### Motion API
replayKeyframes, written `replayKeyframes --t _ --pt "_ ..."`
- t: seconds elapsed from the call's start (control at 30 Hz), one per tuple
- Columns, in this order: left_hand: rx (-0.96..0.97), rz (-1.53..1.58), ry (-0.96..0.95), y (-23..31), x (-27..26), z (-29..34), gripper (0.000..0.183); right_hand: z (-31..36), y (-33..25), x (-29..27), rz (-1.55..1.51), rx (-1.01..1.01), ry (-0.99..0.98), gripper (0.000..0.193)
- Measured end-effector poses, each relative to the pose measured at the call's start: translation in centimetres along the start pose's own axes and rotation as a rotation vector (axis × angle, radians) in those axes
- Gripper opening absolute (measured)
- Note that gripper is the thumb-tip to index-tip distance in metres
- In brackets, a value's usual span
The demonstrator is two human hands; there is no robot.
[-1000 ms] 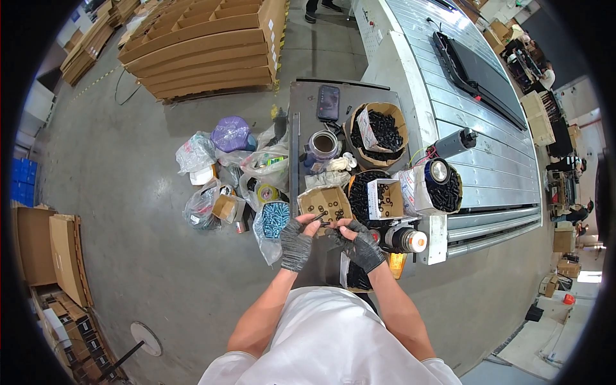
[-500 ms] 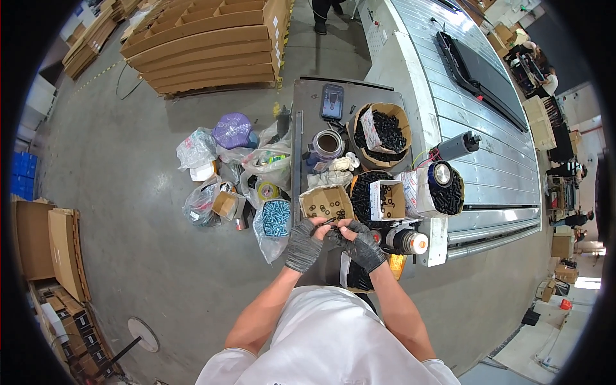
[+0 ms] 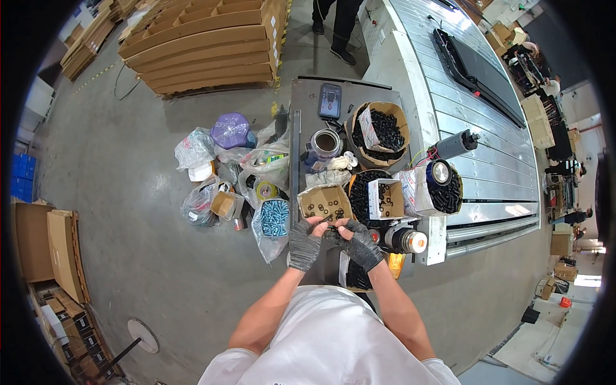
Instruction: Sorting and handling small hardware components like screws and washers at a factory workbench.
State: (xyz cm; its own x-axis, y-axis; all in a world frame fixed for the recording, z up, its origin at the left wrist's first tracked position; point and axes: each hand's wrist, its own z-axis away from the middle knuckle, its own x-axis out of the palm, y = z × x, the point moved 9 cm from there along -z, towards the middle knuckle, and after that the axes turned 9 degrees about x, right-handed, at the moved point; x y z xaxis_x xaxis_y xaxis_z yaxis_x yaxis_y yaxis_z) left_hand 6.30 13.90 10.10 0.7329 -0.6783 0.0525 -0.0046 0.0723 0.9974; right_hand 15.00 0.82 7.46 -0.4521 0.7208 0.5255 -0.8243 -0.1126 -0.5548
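My left hand (image 3: 306, 245), in a grey fingerless glove, is closed, thumb and fingertips pinching a small dark screw-like piece (image 3: 325, 219). Close beside it my right hand (image 3: 362, 246), gloved alike, is also closed, its fingertips pinched together; whatever they grip is too small and hidden to make out. Both hands meet over the near edge of a shallow cardboard box (image 3: 313, 195) with several dark ring washers lying in it. Just right of that box, a container of black screws (image 3: 360, 196) carries a small white box (image 3: 389, 212) with more dark rings.
A phone (image 3: 330, 101), an open metal cup (image 3: 326, 142) and a carton of black screws (image 3: 388, 131) stand farther back. A thermos flask (image 3: 408, 240) is by my right hand. Bags, one with blue screws (image 3: 274, 217), sit left. A slatted metal machine (image 3: 475, 128) is at right.
My hands stay almost in place, with a slight shift of the fingertips. At the far top, a person's dark-trousered legs have come further into view.
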Motion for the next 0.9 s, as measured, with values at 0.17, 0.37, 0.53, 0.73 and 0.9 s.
replayKeyframes --t 0.17,0.37,0.53,0.73,0.9 --pt "-0.110 -0.002 -0.011 -1.0 -0.2 -0.2 0.020 0.2 0.2 -0.2 -0.009 0.014 -0.005 0.020" --pt "-0.104 -0.021 -0.032 -1.4 0.0 -0.3 0.020 0.1 0.2 -0.6 0.035 -0.003 0.028 0.022" --pt "0.102 -0.052 0.019 0.3 0.1 -0.2 0.019 -0.3 0.2 -1.1 0.086 -0.052 0.100 0.024" --pt "-0.038 0.028 0.036 -0.8 -0.2 -0.2 0.019 0.2 -0.7 -0.2 0.173 -0.098 0.137 0.017" --pt "-0.126 0.054 0.031 -1.3 -0.1 0.0 0.020 0.5 -0.9 0.0 0.220 -0.094 0.157 0.018"
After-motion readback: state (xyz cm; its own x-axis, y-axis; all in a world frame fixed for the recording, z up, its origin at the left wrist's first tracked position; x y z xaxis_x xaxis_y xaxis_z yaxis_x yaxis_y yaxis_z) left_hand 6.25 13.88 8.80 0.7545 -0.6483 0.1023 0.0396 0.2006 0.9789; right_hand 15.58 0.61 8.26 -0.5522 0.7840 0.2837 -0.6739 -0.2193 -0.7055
